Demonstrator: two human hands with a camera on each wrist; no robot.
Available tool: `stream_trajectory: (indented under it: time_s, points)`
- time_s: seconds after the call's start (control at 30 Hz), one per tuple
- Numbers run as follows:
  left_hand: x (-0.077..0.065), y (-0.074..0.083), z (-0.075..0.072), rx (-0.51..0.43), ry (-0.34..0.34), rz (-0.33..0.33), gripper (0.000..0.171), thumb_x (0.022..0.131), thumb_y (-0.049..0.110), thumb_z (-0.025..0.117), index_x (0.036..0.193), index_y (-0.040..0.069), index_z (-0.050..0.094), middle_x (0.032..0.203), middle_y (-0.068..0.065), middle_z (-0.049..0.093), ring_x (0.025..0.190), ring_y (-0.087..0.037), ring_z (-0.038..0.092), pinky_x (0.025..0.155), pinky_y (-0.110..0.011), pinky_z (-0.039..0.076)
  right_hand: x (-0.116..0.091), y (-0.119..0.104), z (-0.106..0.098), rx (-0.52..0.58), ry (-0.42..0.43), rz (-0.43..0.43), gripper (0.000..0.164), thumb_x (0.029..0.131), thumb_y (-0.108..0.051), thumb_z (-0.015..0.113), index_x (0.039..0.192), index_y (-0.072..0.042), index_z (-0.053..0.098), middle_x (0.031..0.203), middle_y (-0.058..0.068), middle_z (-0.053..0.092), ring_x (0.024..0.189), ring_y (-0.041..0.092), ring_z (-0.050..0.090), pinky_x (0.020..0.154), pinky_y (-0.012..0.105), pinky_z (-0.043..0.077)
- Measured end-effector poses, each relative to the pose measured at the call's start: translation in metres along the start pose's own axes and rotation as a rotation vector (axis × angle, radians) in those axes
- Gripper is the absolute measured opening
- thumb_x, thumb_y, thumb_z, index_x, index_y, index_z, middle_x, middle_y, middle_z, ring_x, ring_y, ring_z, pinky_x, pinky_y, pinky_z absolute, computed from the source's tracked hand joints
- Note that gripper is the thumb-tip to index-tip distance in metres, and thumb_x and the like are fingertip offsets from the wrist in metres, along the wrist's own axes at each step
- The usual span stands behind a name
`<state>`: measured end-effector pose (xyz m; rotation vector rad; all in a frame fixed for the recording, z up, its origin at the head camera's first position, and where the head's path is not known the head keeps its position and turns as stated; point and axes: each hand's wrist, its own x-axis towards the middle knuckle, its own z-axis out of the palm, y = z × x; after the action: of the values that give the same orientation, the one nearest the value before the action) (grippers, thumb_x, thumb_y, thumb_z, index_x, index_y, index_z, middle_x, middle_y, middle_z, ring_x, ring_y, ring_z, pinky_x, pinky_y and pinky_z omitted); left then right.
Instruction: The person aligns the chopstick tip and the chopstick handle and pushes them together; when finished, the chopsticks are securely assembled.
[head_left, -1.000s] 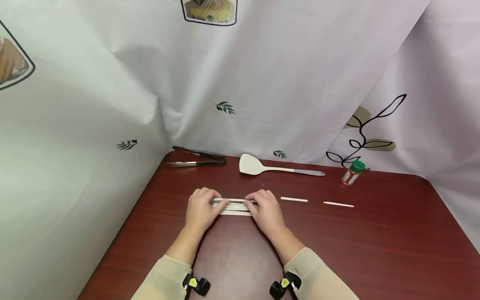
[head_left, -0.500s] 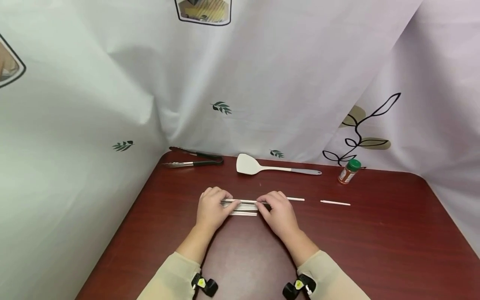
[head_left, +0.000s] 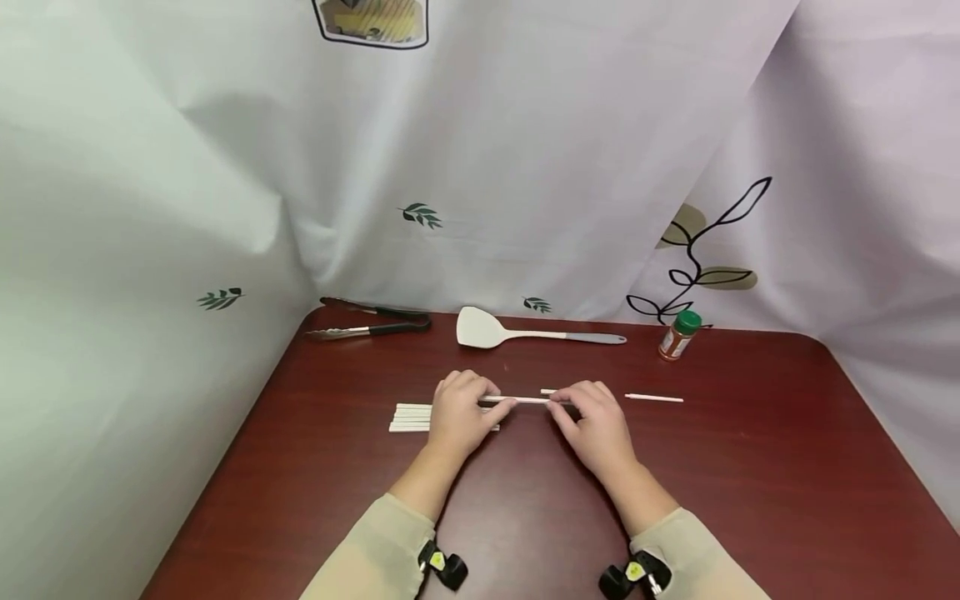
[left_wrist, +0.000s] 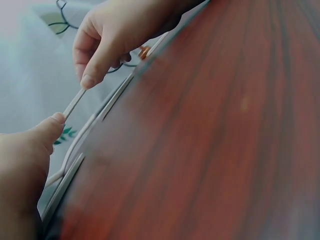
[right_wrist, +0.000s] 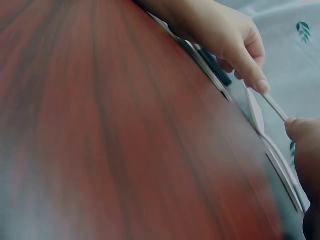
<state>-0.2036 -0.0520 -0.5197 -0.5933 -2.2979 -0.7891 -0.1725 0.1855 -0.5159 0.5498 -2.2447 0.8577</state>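
A thin white stick (head_left: 532,401) spans the gap between my two hands. My left hand (head_left: 459,412) pinches its left part between thumb and fingers. The thumb and fingers of my right hand (head_left: 598,425) pinch its right part. In the left wrist view the stick (left_wrist: 74,102) appears raised off the table, and the right wrist view shows the same stick (right_wrist: 275,107) between both thumbs. Several more white sticks (head_left: 408,418) lie side by side under and left of my left hand, which partly hides them.
One short white stick (head_left: 547,392) lies behind my right hand, partly covered. Another white stick (head_left: 654,398) with a narrower tip lies to the right. Along the back are tongs (head_left: 382,329), a white spatula (head_left: 483,329) and a green-capped spice jar (head_left: 678,335). Fabric (head_left: 480,167) hangs behind the table.
Both hands have moved right with the held stick, away from the row of sticks, whose left ends now show. The head view has shifted slightly right.
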Motion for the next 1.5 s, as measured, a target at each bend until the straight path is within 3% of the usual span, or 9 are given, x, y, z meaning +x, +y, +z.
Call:
stream_trajectory:
  time_s: [0.37,0.53,0.8,1.0,1.23,1.5]
  points:
    - [0.010,0.031,0.032,-0.044,-0.031,0.049,0.033,0.075,0.042,0.097,0.077,0.019,0.074,0.076,0.007,0.062,0.077,-0.020,0.061,0.072,-0.040,0.050,-0.016,0.025,-0.037,-0.051,0.016,0.019,0.017,0.082,-0.007,0.092,0.092,-0.010,0.079,0.089,-0.001,0.074,0.082,0.023,0.062,0.079,0.034,0.045]
    - [0.015,0.046,0.046,-0.047,-0.032,0.067,0.035,0.073,0.042,0.098,0.076,0.018,0.073,0.076,0.006,0.063,0.077,-0.021,0.062,0.080,-0.042,0.053,-0.021,0.038,-0.054,-0.064,0.005,0.033,0.015,0.083,-0.008,0.091,0.093,-0.009,0.080,0.090,-0.001,0.074,0.082,0.023,0.061,0.079,0.033,0.043]
    - [0.024,0.070,0.067,-0.042,-0.140,0.079,0.027,0.083,0.041,0.092,0.083,0.020,0.075,0.084,0.007,0.065,0.082,-0.019,0.059,0.078,-0.037,0.050,-0.028,0.059,-0.080,-0.095,0.024,0.040,0.016,0.082,-0.007,0.091,0.094,-0.006,0.081,0.092,0.002,0.077,0.085,0.025,0.063,0.079,0.036,0.044]
    - [0.027,0.085,0.079,-0.072,-0.206,0.160,0.017,0.091,0.036,0.086,0.092,0.020,0.079,0.090,0.008,0.069,0.085,-0.018,0.059,0.081,-0.034,0.051,-0.037,0.072,-0.100,-0.117,0.017,0.044,0.019,0.081,-0.005,0.091,0.099,-0.005,0.084,0.090,0.003,0.075,0.085,0.026,0.062,0.078,0.035,0.045]
    - [0.026,0.088,0.081,-0.087,-0.230,0.222,0.009,0.096,0.029,0.082,0.099,0.021,0.084,0.092,0.006,0.069,0.085,-0.017,0.060,0.079,-0.030,0.051,-0.040,0.080,-0.103,-0.082,-0.019,0.013,0.022,0.081,0.000,0.089,0.102,-0.006,0.086,0.093,0.002,0.072,0.087,0.024,0.058,0.077,0.034,0.043]
    - [0.022,0.084,0.079,-0.116,-0.267,0.194,0.010,0.098,0.028,0.080,0.099,0.020,0.083,0.096,0.006,0.070,0.089,-0.017,0.060,0.083,-0.028,0.052,-0.041,0.081,-0.097,-0.048,-0.049,0.021,0.022,0.080,0.004,0.088,0.097,-0.010,0.085,0.093,-0.002,0.071,0.087,0.018,0.059,0.077,0.031,0.044]
